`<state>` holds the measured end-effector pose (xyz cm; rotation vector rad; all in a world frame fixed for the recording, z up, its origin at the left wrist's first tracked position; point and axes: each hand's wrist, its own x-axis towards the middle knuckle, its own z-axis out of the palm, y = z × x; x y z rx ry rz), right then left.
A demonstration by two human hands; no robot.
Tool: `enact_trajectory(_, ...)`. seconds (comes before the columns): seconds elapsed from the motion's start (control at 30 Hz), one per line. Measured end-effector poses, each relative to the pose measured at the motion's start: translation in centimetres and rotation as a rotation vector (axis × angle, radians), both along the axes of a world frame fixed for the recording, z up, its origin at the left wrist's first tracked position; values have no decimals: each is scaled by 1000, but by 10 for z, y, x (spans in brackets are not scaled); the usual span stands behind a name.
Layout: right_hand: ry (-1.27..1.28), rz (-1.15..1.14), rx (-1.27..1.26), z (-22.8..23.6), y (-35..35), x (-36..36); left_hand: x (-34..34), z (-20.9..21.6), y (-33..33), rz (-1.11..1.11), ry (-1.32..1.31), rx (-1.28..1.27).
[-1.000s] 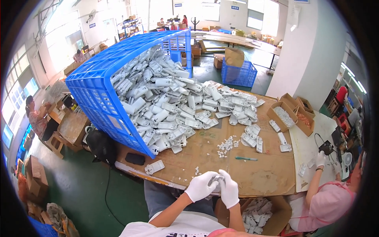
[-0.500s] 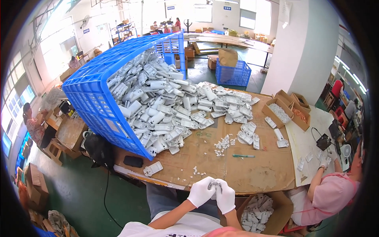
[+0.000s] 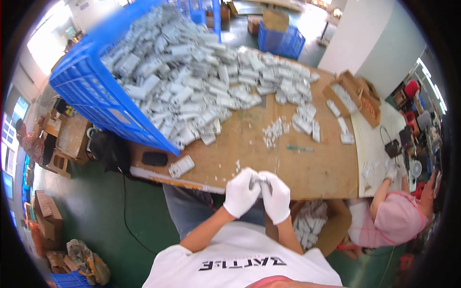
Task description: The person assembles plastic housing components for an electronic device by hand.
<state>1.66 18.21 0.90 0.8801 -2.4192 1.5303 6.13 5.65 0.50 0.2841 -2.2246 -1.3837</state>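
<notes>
Both of my hands wear white gloves and meet just in front of the table's near edge. My left hand (image 3: 241, 193) is closed, its thumb and fingers pinched together. My right hand (image 3: 276, 197) is closed too, fingertips against those of the left. A little grey shows between them, but the gloves hide what they hold. Beyond the hands, small white plastic bits (image 3: 274, 132) lie scattered on the cardboard-covered table (image 3: 249, 158). A single white plastic casing (image 3: 181, 166) rests near the front edge, left of my hands, beside a black flat case (image 3: 154, 159).
A blue crate (image 3: 96, 91) lies on its side, spilling a heap of white casings (image 3: 187, 86). A green pen (image 3: 300, 148) lies right of the bits. Small-parts boxes (image 3: 343, 96) stand far right. Below the table edge is a carton (image 3: 338, 218) of white pieces. A co-worker in pink (image 3: 401, 218) sits at right.
The view has tilted downward, so the table and my hands appear higher in the picture. My hands stay together, with their fingertips slightly rearranged and less of the grey-white thing showing.
</notes>
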Motion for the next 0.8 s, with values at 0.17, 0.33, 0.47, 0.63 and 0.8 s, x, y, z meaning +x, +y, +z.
enact_trajectory(0.17,49,46,-9,15,-13,-7,-4,17,-15,43,-72,49)
enact_trajectory(0.33,9,38,23,10,-6,-5,-6,-3,-22,-58,-201,262)
enact_trajectory(0.47,-79,63,-11,-1,-4,7,6,2,-25,-112,-222,242)
enact_trajectory(0.63,-252,-9,-72,-10,-7,23,17,10,-23,-177,-227,184)
enact_trajectory(0.8,-387,-51,-94,-11,-11,24,21,11,-23,-220,-220,159)
